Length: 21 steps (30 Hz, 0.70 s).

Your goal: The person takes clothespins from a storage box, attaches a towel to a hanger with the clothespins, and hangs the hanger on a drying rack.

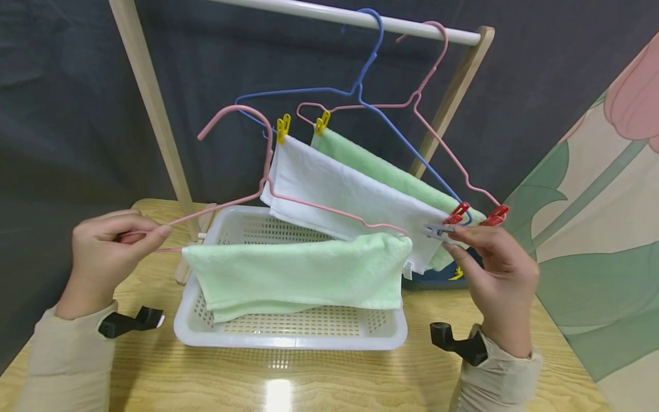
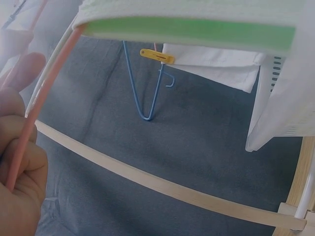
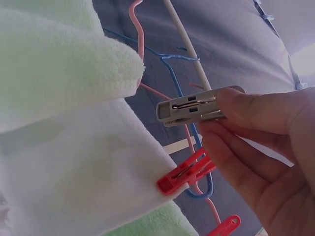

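My left hand (image 1: 113, 246) grips one end of a pink hanger (image 1: 319, 204), its fingers curled round the wire. A light green towel (image 1: 304, 274) hangs folded over the hanger's bottom bar, above a white basket. Between thumb and fingers my right hand (image 1: 496, 274) pinches a grey clothespin (image 3: 189, 105), just right of the towel's right end and apart from it. Behind, a white towel (image 1: 350, 189) hangs from a blue hanger (image 1: 378, 111) by a yellow clothespin (image 1: 283, 128) and a red clothespin (image 3: 184, 174).
Below the towel stands the white basket (image 1: 290, 341) on a wooden table (image 1: 231, 380). A rack's white rod (image 1: 319, 12) carries the blue hanger and another pink hanger (image 1: 437, 134) with a second green towel (image 1: 381, 163). A dark blue container (image 1: 432, 281) sits partly hidden behind the towels.
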Available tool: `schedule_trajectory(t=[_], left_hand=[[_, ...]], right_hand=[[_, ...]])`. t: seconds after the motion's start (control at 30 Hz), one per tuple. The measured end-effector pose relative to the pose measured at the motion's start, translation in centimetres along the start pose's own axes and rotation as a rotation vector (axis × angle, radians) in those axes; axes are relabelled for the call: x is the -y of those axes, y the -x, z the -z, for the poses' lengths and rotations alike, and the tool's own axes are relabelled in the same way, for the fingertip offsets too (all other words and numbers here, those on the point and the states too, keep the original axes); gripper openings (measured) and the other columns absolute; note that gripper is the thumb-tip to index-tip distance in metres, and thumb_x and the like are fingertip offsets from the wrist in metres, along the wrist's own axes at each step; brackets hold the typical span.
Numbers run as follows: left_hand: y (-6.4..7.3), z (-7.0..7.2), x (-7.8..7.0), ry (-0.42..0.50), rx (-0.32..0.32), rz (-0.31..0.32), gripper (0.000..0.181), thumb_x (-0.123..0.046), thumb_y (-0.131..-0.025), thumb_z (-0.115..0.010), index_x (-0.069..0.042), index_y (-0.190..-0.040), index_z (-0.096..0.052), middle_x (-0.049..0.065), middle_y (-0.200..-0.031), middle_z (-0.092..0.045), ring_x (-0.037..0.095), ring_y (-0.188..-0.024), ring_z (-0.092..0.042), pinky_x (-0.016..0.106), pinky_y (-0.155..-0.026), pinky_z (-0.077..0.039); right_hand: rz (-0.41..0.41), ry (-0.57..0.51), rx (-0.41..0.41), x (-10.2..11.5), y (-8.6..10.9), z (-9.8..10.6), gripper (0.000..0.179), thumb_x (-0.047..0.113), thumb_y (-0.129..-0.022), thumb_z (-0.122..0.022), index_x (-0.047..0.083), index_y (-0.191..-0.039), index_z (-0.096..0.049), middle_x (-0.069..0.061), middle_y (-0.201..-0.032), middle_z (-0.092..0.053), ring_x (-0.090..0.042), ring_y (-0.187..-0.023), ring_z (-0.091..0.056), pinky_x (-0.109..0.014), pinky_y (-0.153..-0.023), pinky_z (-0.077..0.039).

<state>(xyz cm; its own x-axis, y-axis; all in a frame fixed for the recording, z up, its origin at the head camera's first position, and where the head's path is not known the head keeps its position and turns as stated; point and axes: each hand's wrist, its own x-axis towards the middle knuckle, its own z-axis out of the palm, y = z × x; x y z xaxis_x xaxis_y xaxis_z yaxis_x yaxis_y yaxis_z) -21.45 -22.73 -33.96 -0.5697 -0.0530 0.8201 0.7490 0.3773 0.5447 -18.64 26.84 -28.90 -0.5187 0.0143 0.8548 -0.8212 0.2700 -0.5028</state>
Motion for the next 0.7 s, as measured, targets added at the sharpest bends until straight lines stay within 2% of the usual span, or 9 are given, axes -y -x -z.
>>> schedule_trajectory(t=[0.07, 0.23, 0.33, 0.43, 0.7], left_hand=[[0.0, 0.0, 0.0, 0.0, 0.0, -0.001, 0.015, 0.01, -0.075, -0.081, 0.005, -0.067, -0.071, -0.006, -0.056, -0.044, 0.001, -0.053, -0.035, 0.017, -0.049, -0.025], [-0.03, 0.02, -0.02, 0.005, 0.002, -0.001, 0.015, 0.009, -0.076, -0.082, 0.005, -0.066, -0.071, -0.006, -0.056, -0.044, 0.001, -0.053, -0.035, 0.017, -0.048, -0.024], [-0.05, 0.0, -0.01, 0.007, 0.002, 0.0, 0.015, 0.009, -0.076, -0.081, 0.004, -0.066, -0.071, -0.006, -0.056, -0.044, 0.001, -0.053, -0.035, 0.017, -0.049, -0.024], [-0.03, -0.01, 0.02, 0.007, 0.001, -0.003, 0.015, 0.009, -0.076, -0.081, 0.005, -0.066, -0.071, -0.006, -0.056, -0.044, 0.001, -0.053, -0.035, 0.017, -0.049, -0.025], [0.04, -0.02, 0.14, 0.012, -0.005, -0.01, 0.017, 0.005, -0.077, -0.083, 0.005, -0.066, -0.07, -0.007, -0.055, -0.043, 0.0, -0.052, -0.034, 0.017, -0.048, -0.024]], right_hand=[[0.016, -0.023, 0.003, 0.0, 0.02, -0.07, 0.016, -0.027, -0.076, -0.07, -0.027, -0.09, -0.063, -0.012, -0.098, -0.074, -0.021, -0.094, -0.07, -0.025, -0.091, -0.053], [0.084, -0.203, 0.009, -0.04, -0.08, -0.32, 0.015, -0.024, -0.076, -0.074, -0.028, -0.084, -0.062, -0.019, -0.095, -0.074, -0.024, -0.093, -0.071, -0.026, -0.088, -0.055], [0.116, -0.265, 0.023, 0.01, -0.13, -0.44, 0.014, -0.024, -0.075, -0.075, -0.028, -0.08, -0.062, -0.021, -0.094, -0.074, -0.026, -0.092, -0.072, -0.027, -0.087, -0.056], [0.12, -0.281, 0.043, 0.13, -0.14, -0.57, 0.012, -0.025, -0.075, -0.074, -0.027, -0.078, -0.063, -0.024, -0.092, -0.073, -0.026, -0.092, -0.073, -0.027, -0.085, -0.056], [0.154, -0.209, 0.071, 0.7, -0.19, -1.02, 0.008, -0.022, -0.076, -0.075, -0.022, -0.075, -0.067, -0.023, -0.091, -0.075, -0.023, -0.093, -0.074, -0.024, -0.081, -0.054]])
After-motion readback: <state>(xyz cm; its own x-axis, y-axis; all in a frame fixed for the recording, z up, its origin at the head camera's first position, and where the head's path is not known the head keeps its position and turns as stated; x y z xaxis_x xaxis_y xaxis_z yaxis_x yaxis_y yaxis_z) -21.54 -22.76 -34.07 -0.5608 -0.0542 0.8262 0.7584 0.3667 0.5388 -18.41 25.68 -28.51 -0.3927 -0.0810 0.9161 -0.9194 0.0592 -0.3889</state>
